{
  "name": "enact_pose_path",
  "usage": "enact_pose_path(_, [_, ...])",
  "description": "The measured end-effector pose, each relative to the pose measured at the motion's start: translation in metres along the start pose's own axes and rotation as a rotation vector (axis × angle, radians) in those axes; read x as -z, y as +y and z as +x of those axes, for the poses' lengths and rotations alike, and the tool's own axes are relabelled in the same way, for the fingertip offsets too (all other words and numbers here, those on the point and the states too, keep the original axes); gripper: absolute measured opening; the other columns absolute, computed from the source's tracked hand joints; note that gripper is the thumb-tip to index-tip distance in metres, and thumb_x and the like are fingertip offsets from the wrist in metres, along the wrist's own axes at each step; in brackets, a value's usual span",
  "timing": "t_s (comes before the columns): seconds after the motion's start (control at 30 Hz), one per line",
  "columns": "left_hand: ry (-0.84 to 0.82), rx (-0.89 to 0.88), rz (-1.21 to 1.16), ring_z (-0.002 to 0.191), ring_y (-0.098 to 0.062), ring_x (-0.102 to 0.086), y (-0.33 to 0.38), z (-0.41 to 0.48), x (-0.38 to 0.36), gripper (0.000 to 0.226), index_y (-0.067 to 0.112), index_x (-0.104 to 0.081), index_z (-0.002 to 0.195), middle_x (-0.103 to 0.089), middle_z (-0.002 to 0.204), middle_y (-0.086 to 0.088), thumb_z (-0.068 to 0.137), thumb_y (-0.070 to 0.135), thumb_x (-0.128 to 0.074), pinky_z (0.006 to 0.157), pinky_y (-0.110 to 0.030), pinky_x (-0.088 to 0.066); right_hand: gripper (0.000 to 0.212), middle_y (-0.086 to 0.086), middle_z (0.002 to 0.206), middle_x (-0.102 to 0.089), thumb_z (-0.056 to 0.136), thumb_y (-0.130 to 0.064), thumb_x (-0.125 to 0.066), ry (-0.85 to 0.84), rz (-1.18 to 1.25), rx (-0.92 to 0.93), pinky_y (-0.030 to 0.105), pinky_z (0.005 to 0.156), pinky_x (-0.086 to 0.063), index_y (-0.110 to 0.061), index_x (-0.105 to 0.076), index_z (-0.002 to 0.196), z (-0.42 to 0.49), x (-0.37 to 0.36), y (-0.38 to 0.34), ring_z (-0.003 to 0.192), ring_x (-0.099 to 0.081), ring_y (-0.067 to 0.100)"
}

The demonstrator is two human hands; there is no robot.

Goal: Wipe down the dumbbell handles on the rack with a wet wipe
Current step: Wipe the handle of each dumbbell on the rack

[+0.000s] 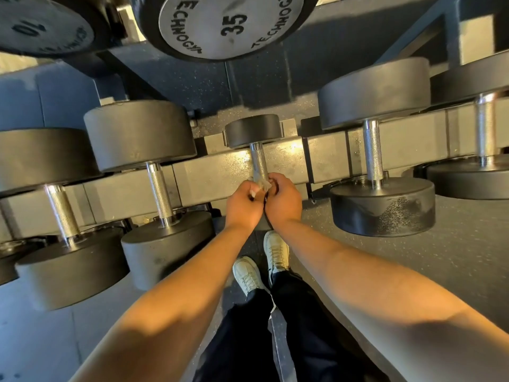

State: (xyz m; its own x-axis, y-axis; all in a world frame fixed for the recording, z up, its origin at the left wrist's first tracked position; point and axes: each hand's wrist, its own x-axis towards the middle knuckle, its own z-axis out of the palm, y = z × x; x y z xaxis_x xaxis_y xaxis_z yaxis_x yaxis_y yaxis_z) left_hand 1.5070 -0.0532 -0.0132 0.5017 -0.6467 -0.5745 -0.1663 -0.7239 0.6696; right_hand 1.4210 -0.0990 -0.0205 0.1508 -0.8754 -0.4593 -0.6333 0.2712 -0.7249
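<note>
Lower tier of the rack (220, 172), grey rail running from 8 o'clock to 2 o'clock.

Far left, at 9 o'clock: a large dumbbell with black round heads and a bright knurled steel handle (62, 213). Just beside it, a second large dumbbell, handle (159, 191) of the same kind, lying across the rail.

Centre: a small dumbbell, far head (253, 130) black, at 12 o'clock from the hands. Its small handle (259, 161) is chrome and finely knurled, and catches a bright glare. The near head is mostly hidden under the hands.

The wet wipe (260, 184) sits at the near end of that small handle, touching it. It is pale, thin, half see-through and crumpled, and only a small part shows between the hands.

Left grip (243, 202): bare hand, fingers curled, pinching the left edge of the wipe. Right grip (283, 199): bare hand, fingers curled round the wipe's right side at the handle. The two hands touch each other.

Right, at 2 to 3 o'clock: two more large dumbbells, handles (373, 153) and (486, 125) steel and knurled; the nearer head is scuffed grey.

Upper tier, 12 o'clock: a dumbbell end plate marked 35 (228, 20).

At 6 o'clock: pale shoes (248, 274) on the speckled floor (454, 257).
</note>
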Motion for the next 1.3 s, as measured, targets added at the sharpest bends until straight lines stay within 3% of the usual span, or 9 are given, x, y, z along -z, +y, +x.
enact_pose_path(0.2, [-0.050,-0.013,0.090,0.087,-0.009,-0.058,0.007,-0.006,0.007,0.009,0.013,-0.069,0.099,-0.067,0.094,0.005,0.094,0.011,-0.062,0.067,-0.008,-0.037,0.028,0.007,0.111,-0.068,0.102,-0.013,-0.047,-0.023,0.059,-0.025,0.037,0.089,-0.052,-0.015,-0.066,0.121,0.000,0.002,0.002,0.102,-0.062,0.023])
enact_pose_path(0.4, [0.087,-0.211,0.066,0.096,-0.014,-0.057,0.010,-0.010,0.007,0.008,0.013,-0.065,0.095,-0.060,0.103,0.000,0.091,0.007,-0.069,0.084,-0.021,-0.043,0.022,0.001,0.117,-0.043,0.097,-0.016,-0.062,0.068,0.372,-0.038,0.012,0.085,-0.045,-0.022,-0.051,0.115,-0.005,0.023,-0.008,0.095,-0.052,0.005])
enact_pose_path(0.53, [0.069,-0.335,0.112,0.115,-0.006,-0.048,0.023,-0.003,0.000,0.031,0.014,-0.062,0.124,-0.052,0.127,-0.003,0.094,0.003,-0.063,0.101,-0.009,-0.037,0.028,0.003,0.100,-0.052,0.093,-0.009,-0.063,-0.062,0.406,0.035,0.032,0.080,-0.052,-0.032,-0.052,0.105,0.000,0.021,-0.016,0.089,-0.055,0.018])
enact_pose_path(0.67, [0.058,-0.274,-0.281,0.117,-0.014,-0.059,0.033,0.000,-0.003,0.058,0.039,-0.046,0.135,-0.056,0.130,0.001,0.093,0.001,-0.061,0.103,-0.034,-0.050,0.024,-0.004,0.093,-0.064,0.094,-0.002,-0.052,-0.006,0.457,-0.111,0.028,0.080,-0.052,-0.021,-0.065,0.098,0.021,0.019,-0.030,0.089,-0.061,0.013])
enact_pose_path(0.8, [0.140,-0.175,-0.207,0.112,-0.006,-0.059,0.024,0.008,-0.004,0.052,0.025,-0.044,0.140,-0.056,0.125,0.005,0.095,0.006,-0.063,0.100,-0.027,-0.051,0.025,-0.001,0.106,-0.069,0.100,-0.010,-0.050,0.011,0.537,-0.280,0.037,0.094,-0.055,-0.022,-0.071,0.107,0.044,0.015,-0.038,0.102,-0.065,0.017])
enact_pose_path(0.93, [-0.007,-0.031,-0.124,0.093,-0.008,-0.065,0.013,0.011,-0.010,0.047,0.030,-0.035,0.149,-0.066,0.104,0.009,0.105,0.025,-0.051,0.077,-0.024,-0.050,0.028,0.011,0.110,-0.070,0.105,-0.020,-0.043,-0.225,0.652,-0.381,0.040,0.076,-0.062,-0.023,-0.068,0.118,0.056,0.013,-0.048,0.090,-0.070,0.025])
enact_pose_path(1.03, [-0.014,-0.016,-0.128,0.098,-0.007,-0.063,0.009,0.011,-0.012,0.047,0.035,-0.034,0.150,-0.067,0.111,0.011,0.106,0.029,-0.049,0.082,-0.024,-0.047,0.030,0.014,0.109,-0.070,0.106,-0.016,-0.038,-0.255,0.722,-0.496,0.036,0.064,-0.060,-0.022,-0.065,0.117,0.065,0.014,-0.051,0.083,-0.067,0.024])
enact_pose_path(1.23, [-0.001,-0.068,-0.155,0.110,0.008,-0.053,0.002,0.017,-0.012,0.049,0.031,-0.038,0.151,-0.053,0.134,0.008,0.104,0.026,-0.054,0.099,-0.011,-0.041,0.034,0.018,0.115,-0.069,0.108,-0.016,-0.034,-0.358,0.737,-0.563,0.044,0.076,-0.061,-0.020,-0.064,0.124,0.075,0.012,-0.045,0.085,-0.066,0.027])
enact_pose_path(1.3, [0.010,-0.074,-0.129,0.108,0.015,-0.049,0.002,0.018,-0.012,0.051,0.029,-0.038,0.152,-0.044,0.137,0.005,0.104,0.024,-0.055,0.091,0.001,-0.036,0.035,0.016,0.112,-0.070,0.108,-0.017,-0.034,-0.379,0.659,-0.548,0.046,0.083,-0.061,-0.023,-0.066,0.121,0.075,0.013,-0.044,0.088,-0.066,0.026])
